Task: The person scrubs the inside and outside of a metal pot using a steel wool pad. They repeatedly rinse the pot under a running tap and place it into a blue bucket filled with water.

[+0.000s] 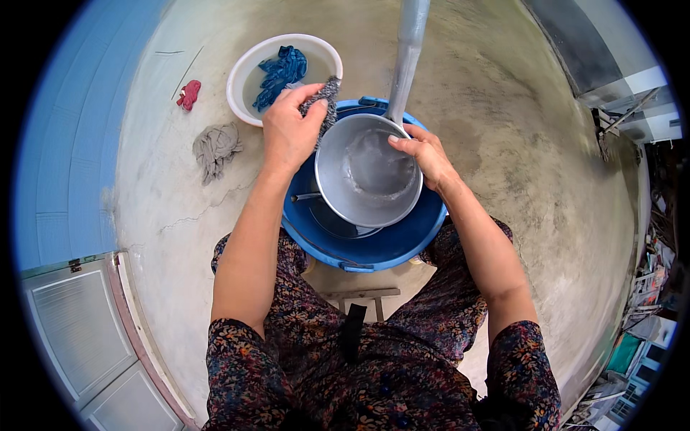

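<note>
A large metal dipper [372, 178] with a long handle [408, 59] is tilted above a blue plastic tub [294, 229], its hollow facing up at me. My right hand [431, 159] grips its rim near the base of the handle, thumb inside the bowl. Between the thumb and fingers of my left hand [288, 132] is a dark grey scouring pad [330, 105], just off the dipper's left rim. Lower in the tub, partly hidden by the dipper, lies another utensil with a short metal handle [306, 197].
Beyond my left hand stands a white basin [235, 81] of cloudy water holding a blue cloth [283, 73]. A grey cloth [215, 151] and a red cloth [188, 95] lie on the concrete floor [512, 134]. A wooden stool [361, 294] shows between my legs.
</note>
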`<state>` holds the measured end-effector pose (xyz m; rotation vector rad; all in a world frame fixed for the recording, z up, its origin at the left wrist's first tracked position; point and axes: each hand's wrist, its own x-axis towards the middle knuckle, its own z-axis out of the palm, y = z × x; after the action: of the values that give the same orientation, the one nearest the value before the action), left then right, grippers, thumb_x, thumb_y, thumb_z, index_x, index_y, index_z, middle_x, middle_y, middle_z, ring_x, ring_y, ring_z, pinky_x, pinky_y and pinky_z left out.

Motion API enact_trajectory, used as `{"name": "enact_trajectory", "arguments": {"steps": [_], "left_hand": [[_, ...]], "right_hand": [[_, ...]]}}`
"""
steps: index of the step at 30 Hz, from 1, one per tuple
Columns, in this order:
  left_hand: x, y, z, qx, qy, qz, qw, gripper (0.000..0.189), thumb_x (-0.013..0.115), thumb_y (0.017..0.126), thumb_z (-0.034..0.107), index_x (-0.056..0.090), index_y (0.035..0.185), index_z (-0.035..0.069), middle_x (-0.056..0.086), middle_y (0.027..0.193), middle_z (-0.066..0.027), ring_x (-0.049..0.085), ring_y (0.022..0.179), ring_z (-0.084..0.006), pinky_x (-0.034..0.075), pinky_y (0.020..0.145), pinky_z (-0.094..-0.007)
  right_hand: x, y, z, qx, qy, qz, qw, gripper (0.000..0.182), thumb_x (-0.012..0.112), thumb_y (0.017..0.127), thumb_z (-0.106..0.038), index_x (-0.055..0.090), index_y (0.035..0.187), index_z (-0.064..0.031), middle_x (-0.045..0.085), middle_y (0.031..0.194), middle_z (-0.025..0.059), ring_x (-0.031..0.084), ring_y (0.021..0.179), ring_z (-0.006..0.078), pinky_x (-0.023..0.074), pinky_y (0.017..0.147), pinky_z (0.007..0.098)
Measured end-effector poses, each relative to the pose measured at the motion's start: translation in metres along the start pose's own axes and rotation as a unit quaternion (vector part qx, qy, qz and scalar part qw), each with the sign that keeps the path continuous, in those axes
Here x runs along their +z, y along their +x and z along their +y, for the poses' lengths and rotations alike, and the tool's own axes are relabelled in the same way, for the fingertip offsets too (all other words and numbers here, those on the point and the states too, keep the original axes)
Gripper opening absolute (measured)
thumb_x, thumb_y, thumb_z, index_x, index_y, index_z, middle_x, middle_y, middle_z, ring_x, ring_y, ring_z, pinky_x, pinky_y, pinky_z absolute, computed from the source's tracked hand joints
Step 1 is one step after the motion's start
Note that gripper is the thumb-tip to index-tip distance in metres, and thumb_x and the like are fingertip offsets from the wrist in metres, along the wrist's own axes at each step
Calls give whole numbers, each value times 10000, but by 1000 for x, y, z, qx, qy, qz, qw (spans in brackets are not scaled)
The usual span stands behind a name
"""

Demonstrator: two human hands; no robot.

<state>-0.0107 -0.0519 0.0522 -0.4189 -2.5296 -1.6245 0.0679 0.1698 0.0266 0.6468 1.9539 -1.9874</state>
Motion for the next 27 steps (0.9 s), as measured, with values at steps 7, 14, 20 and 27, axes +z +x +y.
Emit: {"name": "enact_trajectory", "arguments": {"steps": [7,14,20,27], "left_hand": [[-39,-6,-14,-51,-61,65,995,280,655,814,185,684,1052,41,658,937,-106,633,822,-212,489,761,-309],[-63,-6,-23,-61,-104,171,978,271,638,857,159,646,1068,-11,664,927,-86,635,832,-180,488,753,-290],[-92,1,-31,-149,-371,254,881,343,629,877,99,557,1176,-53,649,1005,-83,631,880,-143,501,753,-264],[-98,-2,-28,-160,-421,251,857,327,622,870,71,549,1170,-34,649,998,-84,637,851,-147,539,717,-286]], "right_hand": [[18,9,37,-53,-259,-85,961,643,763,699,-247,562,1285,-73,644,1104,173,619,1011,246,457,905,335],[41,9,54,-19,-342,-51,938,634,759,691,-255,571,1269,-76,659,1038,164,635,867,241,476,815,340],[37,10,63,-39,-412,-71,907,644,757,667,-268,584,1256,-76,626,1088,192,607,918,272,468,847,360],[40,6,73,-109,-476,-79,869,638,757,677,-253,566,1271,-121,575,1151,207,557,1064,326,451,916,382]]}}
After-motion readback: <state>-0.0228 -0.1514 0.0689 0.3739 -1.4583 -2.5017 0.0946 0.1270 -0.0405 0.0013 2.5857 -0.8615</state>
